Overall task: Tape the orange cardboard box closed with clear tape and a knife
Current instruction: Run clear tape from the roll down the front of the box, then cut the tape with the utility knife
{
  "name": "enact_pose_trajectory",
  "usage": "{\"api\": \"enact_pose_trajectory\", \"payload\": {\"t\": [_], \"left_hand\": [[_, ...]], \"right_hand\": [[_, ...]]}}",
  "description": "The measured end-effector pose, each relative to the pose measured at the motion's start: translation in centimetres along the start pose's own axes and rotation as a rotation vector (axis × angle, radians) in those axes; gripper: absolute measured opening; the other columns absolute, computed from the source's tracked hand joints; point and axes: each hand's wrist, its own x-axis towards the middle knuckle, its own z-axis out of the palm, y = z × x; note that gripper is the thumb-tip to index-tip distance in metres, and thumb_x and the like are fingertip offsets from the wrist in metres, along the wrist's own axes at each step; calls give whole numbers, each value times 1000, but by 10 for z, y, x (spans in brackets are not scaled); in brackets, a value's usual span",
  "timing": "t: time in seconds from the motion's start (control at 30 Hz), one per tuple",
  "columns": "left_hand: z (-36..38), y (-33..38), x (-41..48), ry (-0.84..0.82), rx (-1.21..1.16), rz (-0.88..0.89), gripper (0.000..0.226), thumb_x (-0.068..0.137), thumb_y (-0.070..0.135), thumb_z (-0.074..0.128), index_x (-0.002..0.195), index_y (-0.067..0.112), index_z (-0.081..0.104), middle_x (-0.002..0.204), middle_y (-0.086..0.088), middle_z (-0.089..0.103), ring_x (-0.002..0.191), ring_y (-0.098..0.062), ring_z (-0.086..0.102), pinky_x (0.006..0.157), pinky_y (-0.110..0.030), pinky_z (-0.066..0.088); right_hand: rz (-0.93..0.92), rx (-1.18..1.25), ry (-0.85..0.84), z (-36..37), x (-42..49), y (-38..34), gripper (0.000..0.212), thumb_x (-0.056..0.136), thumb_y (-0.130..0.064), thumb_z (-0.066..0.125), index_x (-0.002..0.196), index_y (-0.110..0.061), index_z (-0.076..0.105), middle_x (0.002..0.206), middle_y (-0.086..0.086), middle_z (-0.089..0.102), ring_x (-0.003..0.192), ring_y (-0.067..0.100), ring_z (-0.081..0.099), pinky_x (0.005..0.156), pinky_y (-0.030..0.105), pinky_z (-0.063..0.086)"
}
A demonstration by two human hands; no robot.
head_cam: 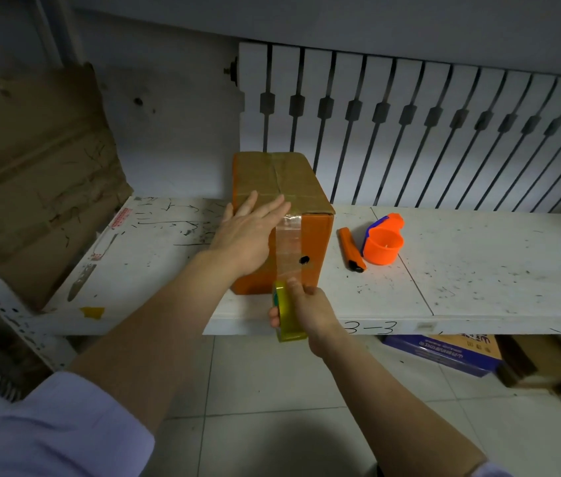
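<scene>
At frame centre the orange cardboard box [313, 246] stands on the white tabletop [461, 270], long axis running away from the camera, brown taped top up. Clear tape [289, 249] runs down its near face. The left hand [248, 232] lies flat, fingers spread, on the box; the right hand [310, 313] grips the tape roll [287, 313]. An orange knife [351, 249] lies to the right. "3-3" marks the tabletop edge.

We see open bench [478, 270] right of the dispenser [384, 244]; knife [351, 249] and dispenser crowd the box's [313, 246] right side.

Storeroom — labelled metal shelf [461, 325], flattened cardboard [31, 173], boxes on floor [444, 352].
</scene>
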Motion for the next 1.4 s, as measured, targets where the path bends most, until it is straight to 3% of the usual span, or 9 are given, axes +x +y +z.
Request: {"api": "enact_pose_trajectory", "payload": {"t": [0.13, 0.3, 0.4, 0.5, 0.7, 0.93, 1.13, 1.3, 1.4], "left_hand": [[41, 20, -36, 658, -486, -364, 46, 89, 19, 55, 133, 22, 41, 139, -1, 45, 132, -23, 39, 105, -38, 34], [72, 43, -39, 59, -1380, -780, 41, 74, 45, 70, 101, 21, 49, 104, -3, 60, 98, -26, 60, 89, -47, 50], [73, 39, -28, 93, -1375, -777, 37, 77, 31, 72, 106, 24, 50, 110, -5, 58, 98, -27, 60, 88, -45, 52], [75, 35, -26, 14, -1430, -732, 35, 77, 27, 73, 102, 38, 51, 116, -6, 59, 95, -29, 65, 86, -47, 54], [82, 20, -16, 14, -1415, -656, 35, 87, 19, 62, 116, 31, 47, 114, -6, 59, 84, -28, 70, 81, -46, 58], [74, 1, -1, -27, -1430, -632, 32, 89, 14, 59, 117, 25, 49, 115, -8, 60, 72, -23, 71, 67, -37, 60], [74, -2, -1, -103, -1483, -624, 36, 90, 12, 58, 123, 24, 50, 114, -9, 61, 71, -22, 69, 64, -35, 57], [71, 4, 0, -87, -1483, -658, 35, 91, 13, 56, 122, 25, 49, 113, -9, 60, 73, -22, 69, 67, -37, 59], [66, 6, -1, -96, -1458, -670, 32, 91, 13, 55, 121, 24, 51, 106, -7, 62, 73, -22, 69, 64, -36, 57]], "right_hand": [[41, -41, 37, -2, 5, 4, 32, 98, -40, 36, 113, -14, 48, 107, 15, 62, 82, 26, 61, 74, 30, 49], [33, -108, 50, -11, 12, 0, 24, 93, -39, 47, 84, -19, 58, 100, 7, 64, 94, 23, 58, 87, 38, 48], [-65, -211, 265, -39, 23, -4, 34, 89, -29, 45, 77, -6, 66, 79, 16, 69, 75, 26, 62, 72, 37, 48], [-161, -606, 551, -78, 55, -3, 29, 93, -18, 41, 99, -4, 65, 101, 21, 64, 87, 33, 58, 72, 36, 44], [-199, -1105, 383, -110, 130, 11, 54, 98, -16, 39, 149, -23, 21, 143, 17, 34, 123, 36, 45, 97, 46, 45], [-103, -1214, 461, -106, 150, 5, 52, 85, -25, 65, 127, -5, 43, 120, 19, 48, 100, 35, 60, 78, 41, 53], [63, -1000, 425, -101, 150, -10, 13, 90, -12, 52, 99, -2, 56, 88, 20, 58, 77, 29, 53, 59, 32, 42], [101, -8, 269, -107, 103, -19, 19, 94, 1, 33, 107, 0, 47, 80, 12, 52, 67, 23, 58, 63, 35, 49], [-28, 167, 155, -111, 69, -21, 21, 95, -1, 34, 111, 2, 47, 89, 14, 52, 68, 22, 54, 66, 34, 50]]}}
